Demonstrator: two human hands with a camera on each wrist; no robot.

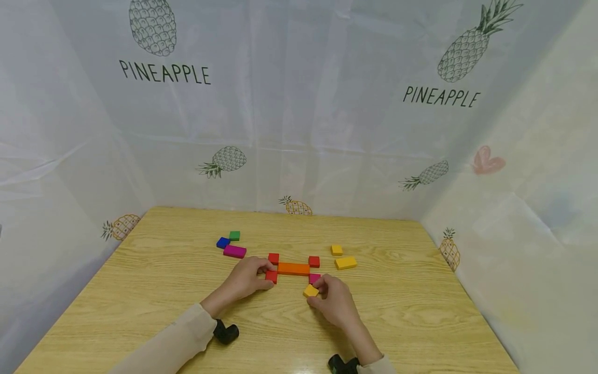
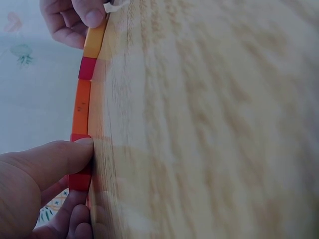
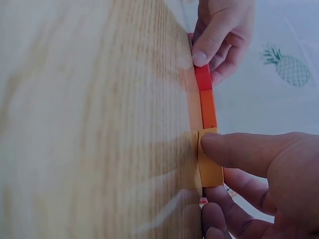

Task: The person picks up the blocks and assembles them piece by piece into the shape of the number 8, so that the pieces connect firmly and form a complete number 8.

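An orange bar-shaped block [image 1: 293,269] lies on the wooden table with small blocks around its ends. My left hand [image 1: 246,276] pinches a red block [image 1: 271,278] at the bar's near left corner, thumb on its near side. Behind that sits another red block [image 1: 273,258], and a third red block [image 1: 314,262] is at the far right corner. A magenta block [image 1: 314,278] lies at the near right corner. Just in front of it, my right hand [image 1: 335,301] pinches a yellow block [image 3: 211,162] between thumb and fingers, turned at an angle to the others.
At the back left are a green block [image 1: 235,236], a blue block [image 1: 223,242] and a long magenta block [image 1: 234,251]. To the right lie a small yellow block [image 1: 336,250] and a longer yellow block [image 1: 345,263]. A pineapple-print sheet [image 1: 299,114] surrounds the table.
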